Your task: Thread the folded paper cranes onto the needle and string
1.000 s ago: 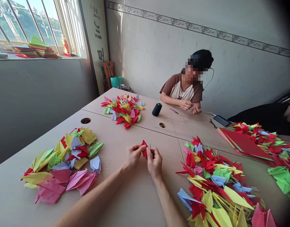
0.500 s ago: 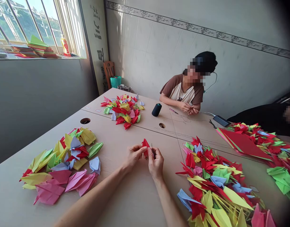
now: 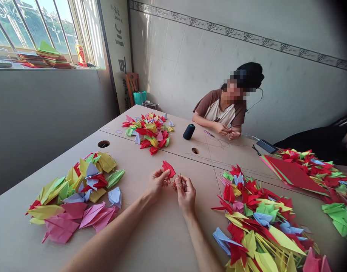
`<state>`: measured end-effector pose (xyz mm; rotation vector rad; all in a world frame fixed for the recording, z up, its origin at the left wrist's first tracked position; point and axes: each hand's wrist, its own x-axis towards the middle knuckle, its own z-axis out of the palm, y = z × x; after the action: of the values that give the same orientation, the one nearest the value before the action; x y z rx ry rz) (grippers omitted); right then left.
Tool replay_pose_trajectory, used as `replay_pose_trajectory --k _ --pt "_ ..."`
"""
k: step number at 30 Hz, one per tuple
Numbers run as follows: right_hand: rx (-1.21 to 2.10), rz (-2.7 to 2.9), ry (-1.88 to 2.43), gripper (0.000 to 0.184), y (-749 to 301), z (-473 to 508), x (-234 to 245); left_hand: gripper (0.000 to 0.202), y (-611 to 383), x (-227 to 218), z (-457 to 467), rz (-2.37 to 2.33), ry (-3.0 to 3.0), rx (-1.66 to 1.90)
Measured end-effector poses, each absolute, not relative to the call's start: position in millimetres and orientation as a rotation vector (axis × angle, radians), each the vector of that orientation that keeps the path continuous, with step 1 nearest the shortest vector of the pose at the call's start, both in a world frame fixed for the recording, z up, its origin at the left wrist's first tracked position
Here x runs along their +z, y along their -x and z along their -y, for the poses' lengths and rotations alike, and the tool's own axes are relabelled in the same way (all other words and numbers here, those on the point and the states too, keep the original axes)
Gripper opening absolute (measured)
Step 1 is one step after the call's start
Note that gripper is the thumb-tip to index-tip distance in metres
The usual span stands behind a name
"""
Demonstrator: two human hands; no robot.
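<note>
Between the fingertips of my left hand (image 3: 157, 184), a small red folded paper piece (image 3: 168, 169) is pinched and tilted up. My right hand (image 3: 187, 193) is closed on a thin dark needle-like tool (image 3: 180, 176), its point upward, a short way right of the red paper. A small red speckled bundle (image 3: 174, 185) shows between the hands, against the right fingers; what it is I cannot make out. Left of my hands lies a heap of folded papers (image 3: 74, 192) in yellow, pink, green, blue and red. To the right spreads a larger heap of folded papers (image 3: 255, 215).
Farther back on the table (image 3: 150, 245) are a third folded-paper heap (image 3: 150, 130), a dark thread spool (image 3: 188, 132), loose thread and two round holes. A co-worker (image 3: 222, 109) sits across with hands together. Red sheets (image 3: 292, 173) and a phone (image 3: 266, 146) lie at right.
My left hand has tipped the red folded paper to the left, away from my right hand and its tool. The speckled bundle shows more. The view has shifted slightly.
</note>
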<state>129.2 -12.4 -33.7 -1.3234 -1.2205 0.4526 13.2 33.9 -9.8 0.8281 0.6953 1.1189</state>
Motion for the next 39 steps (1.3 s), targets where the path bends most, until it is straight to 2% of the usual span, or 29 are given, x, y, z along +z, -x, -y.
replay_pose_trajectory --k 6,18,39 --pt "0.374 1.364 1.339 0.025 -125.3 17.5 -27.2 0.028 -10.0 -8.5 -40.4 -0.618 -0.608 1.134" --pt "0.551 1.422 1.285 0.019 -125.5 18.2 -24.7 0.025 -12.7 -6.0 -37.0 -0.59 -0.64 1.182" --pt "0.518 1.389 1.336 0.026 -126.1 16.2 -21.1 0.026 -12.8 -4.8 -34.6 -0.592 -0.723 1.18"
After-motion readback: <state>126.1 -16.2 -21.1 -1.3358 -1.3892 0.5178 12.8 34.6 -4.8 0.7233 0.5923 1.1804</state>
